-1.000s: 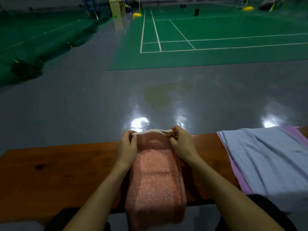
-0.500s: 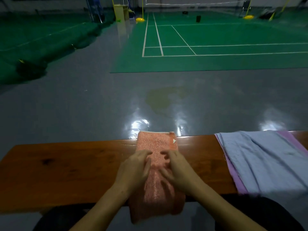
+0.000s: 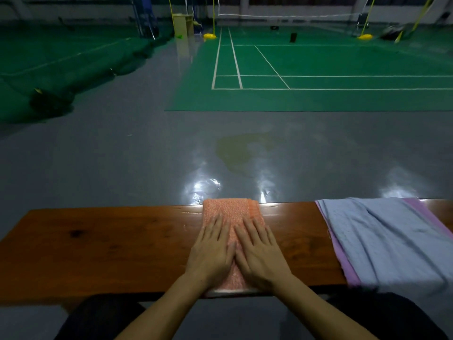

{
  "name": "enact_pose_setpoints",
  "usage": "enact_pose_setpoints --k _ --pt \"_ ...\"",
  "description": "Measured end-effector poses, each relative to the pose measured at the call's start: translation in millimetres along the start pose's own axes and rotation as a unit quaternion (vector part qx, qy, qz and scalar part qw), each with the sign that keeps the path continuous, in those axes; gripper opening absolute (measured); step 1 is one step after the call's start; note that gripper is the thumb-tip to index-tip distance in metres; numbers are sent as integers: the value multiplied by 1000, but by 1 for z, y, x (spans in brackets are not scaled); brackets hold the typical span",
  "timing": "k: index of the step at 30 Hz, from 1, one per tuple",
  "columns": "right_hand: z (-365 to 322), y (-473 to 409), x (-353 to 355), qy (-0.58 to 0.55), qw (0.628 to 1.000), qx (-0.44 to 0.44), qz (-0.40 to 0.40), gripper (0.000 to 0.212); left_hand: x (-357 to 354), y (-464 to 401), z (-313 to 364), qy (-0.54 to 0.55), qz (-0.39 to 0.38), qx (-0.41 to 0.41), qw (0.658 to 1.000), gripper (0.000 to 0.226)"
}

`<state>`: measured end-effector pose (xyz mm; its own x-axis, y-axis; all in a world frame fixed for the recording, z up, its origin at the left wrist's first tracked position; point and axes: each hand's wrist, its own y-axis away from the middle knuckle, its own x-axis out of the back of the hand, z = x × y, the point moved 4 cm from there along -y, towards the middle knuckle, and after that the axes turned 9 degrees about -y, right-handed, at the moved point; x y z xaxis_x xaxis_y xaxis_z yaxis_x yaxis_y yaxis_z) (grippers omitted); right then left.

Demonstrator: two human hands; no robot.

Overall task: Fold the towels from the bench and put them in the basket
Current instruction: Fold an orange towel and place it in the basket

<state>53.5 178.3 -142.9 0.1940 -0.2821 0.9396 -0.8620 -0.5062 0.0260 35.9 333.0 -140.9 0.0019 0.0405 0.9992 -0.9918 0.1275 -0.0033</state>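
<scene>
A folded orange towel [image 3: 229, 209] lies across the wooden bench [image 3: 110, 246], from its far edge to its near edge. My left hand [image 3: 212, 251] and my right hand [image 3: 259, 253] lie flat side by side on the towel, fingers straight, pressing it down. A light blue towel [image 3: 392, 241] lies spread over a pink one [image 3: 343, 266] on the right part of the bench, hanging over the near edge. No basket is in view.
Beyond the bench is a glossy grey floor [image 3: 147, 155], then a green badminton court [image 3: 318, 69] with white lines and a net. My dark-clothed knees [image 3: 103, 315] are under the bench's near edge.
A second ago both hands pinched the towel's end at the far edge. They laid it down, slid back toward me and flattened out; the towel no longer hangs below the near edge.
</scene>
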Motion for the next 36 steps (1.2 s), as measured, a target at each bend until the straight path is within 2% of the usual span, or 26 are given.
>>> enact_pose_setpoints --k 4,7,10,13,15,20,26,32,34,36 --pt "1 -8 10 -16 1000 -24 11 81 7 -7 -9 15 26 -8 1000 68" --pt "3 -4 12 -19 999 -35 -9 86 15 1 -5 -33 53 -32 998 62" --pt "5 11 30 -26 999 1 -19 71 28 15 -3 3 75 -87 993 48" --pt "15 34 45 -67 997 29 -38 51 44 33 -14 38 48 -109 992 41" --pt "25 47 46 -75 996 33 -43 49 47 47 -25 50 25 -110 992 43" --pt "34 58 50 -74 996 38 -35 62 47 63 -38 55 29 -98 993 37" --pt "31 62 48 -35 998 41 -30 71 46 57 -36 27 28 -87 995 54" --pt "24 51 44 -15 999 36 17 42 51 46 -36 -11 26 -100 995 63" --pt "24 46 43 -9 999 31 34 38 49 44 -35 -27 27 -100 994 58" --pt "23 41 41 -13 999 26 43 35 48 42 -33 -36 38 -97 994 43"
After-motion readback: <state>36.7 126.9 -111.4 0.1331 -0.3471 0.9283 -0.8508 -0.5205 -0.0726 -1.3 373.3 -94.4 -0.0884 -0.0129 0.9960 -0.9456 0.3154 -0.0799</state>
